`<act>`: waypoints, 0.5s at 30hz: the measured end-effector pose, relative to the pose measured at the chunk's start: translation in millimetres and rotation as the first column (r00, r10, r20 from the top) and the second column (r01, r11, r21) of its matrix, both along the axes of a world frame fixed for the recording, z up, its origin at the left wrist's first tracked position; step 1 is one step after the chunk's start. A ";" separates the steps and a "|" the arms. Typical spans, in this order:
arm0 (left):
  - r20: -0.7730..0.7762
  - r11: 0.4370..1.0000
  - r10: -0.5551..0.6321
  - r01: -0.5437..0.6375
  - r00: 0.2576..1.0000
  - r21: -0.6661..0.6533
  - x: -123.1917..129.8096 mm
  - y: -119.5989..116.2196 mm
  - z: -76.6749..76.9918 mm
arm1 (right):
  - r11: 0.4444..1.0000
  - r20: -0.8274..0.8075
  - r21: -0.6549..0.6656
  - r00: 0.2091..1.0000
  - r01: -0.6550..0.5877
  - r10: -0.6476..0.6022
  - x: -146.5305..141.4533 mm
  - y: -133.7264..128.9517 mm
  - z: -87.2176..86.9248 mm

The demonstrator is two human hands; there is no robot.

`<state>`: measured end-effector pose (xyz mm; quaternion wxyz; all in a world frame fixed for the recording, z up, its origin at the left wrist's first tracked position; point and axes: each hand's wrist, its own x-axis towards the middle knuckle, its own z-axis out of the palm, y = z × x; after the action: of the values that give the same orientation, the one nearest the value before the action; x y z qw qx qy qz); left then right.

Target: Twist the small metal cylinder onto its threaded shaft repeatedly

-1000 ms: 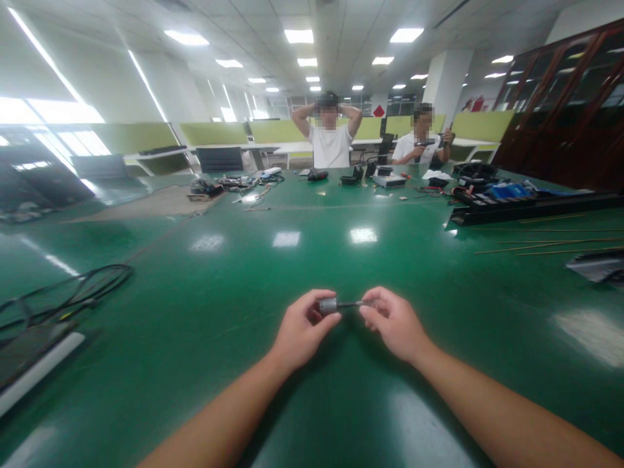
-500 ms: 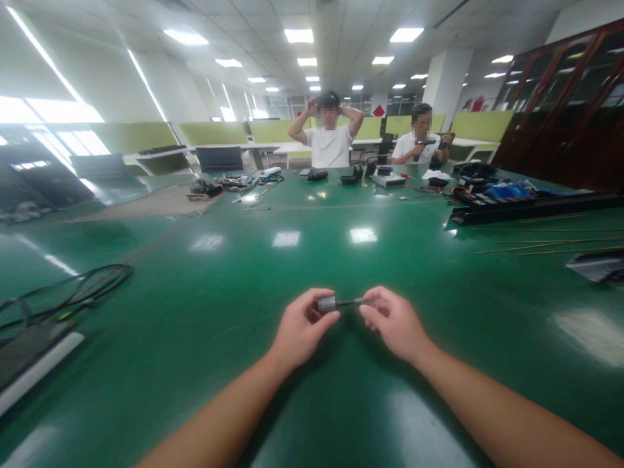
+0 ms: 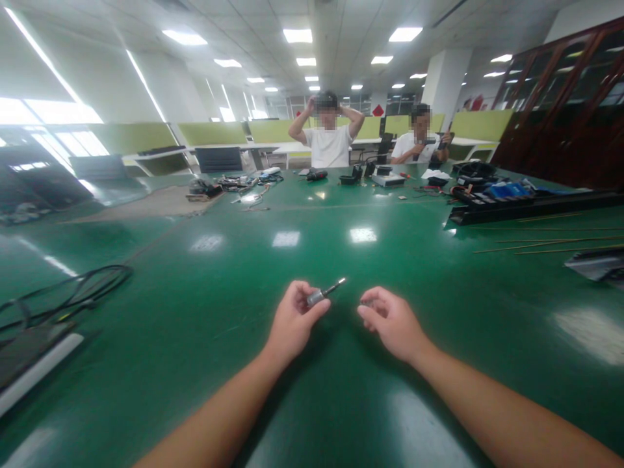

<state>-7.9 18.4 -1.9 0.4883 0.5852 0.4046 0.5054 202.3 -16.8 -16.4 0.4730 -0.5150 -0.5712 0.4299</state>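
Observation:
Gripped between the thumb and fingers of my left hand (image 3: 296, 318) is a small grey cylindrical motor (image 3: 316, 297) with a long thin dark shaft (image 3: 333, 285). The shaft tilts up to the right and ends in a bright tip. Part of the motor's body is hidden by my fingers. To the right, apart from the shaft, my right hand (image 3: 390, 318) pinches a small dark metal piece (image 3: 366, 303), mostly covered by the fingertips; its exact kind does not show. Both hands are just above the green table (image 3: 234, 364).
A black cable (image 3: 92, 286) lies by a dark device with a white edge (image 3: 43, 370) at left. Thin rods (image 3: 546, 244) and a black rail (image 3: 526, 207) lie at right. Tools and electronics line the far side, where two people (image 3: 330, 146) sit.
The shaft has come away from the small piece in my right hand. My left hand has shifted slightly left and tilted the motor so its shaft points up. The right hand has hardly moved.

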 end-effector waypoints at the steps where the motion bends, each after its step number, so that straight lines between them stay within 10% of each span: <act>1: 0.016 1.000 0.000 0.000 1.000 -0.009 -0.3 0.8 -0.1 | 1.000 0.001 0.000 1.000 0.000 0.000 -0.1 0.1 -0.2; 9: 0.068 0.985 0.160 -0.155 0.985 -0.080 -4.9 6.1 -2.1 | 1.000 0.023 -0.006 0.999 -0.027 0.027 -0.9 1.8 -1.4; 15: 0.273 0.921 0.384 -0.346 0.882 -0.178 -24.1 -0.4 50.2 | 0.999 0.011 0.005 0.999 -0.043 0.043 -2.4 2.2 -1.1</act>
<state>-31.9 18.0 48.4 0.4755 0.3825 0.4587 0.6459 200.0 -14.6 -17.4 0.4618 -0.5036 -0.5859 0.4358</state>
